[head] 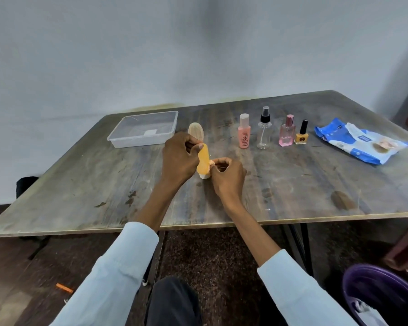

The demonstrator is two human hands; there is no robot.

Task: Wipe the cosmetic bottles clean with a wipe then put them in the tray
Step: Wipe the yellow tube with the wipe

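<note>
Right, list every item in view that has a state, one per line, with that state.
Orange bottle: upright on table, held by both hands.
Left hand: grips the orange bottle.
Right hand: pinches at the bottle's lower side; wipe not discernible.
Tray: lidless, no bottles inside.
Pink bottle: upright, capped.
Spray bottle: upright, looks empty.
Perfume bottle: upright, capped.
Nail polish: upright, capped.
Wipes pack: lying flat.

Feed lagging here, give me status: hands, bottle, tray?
Left hand grips orange bottle with wooden cap; right hand pinches at its base. Clear plastic tray empty. Four bottles standing in row, untouched.
</note>
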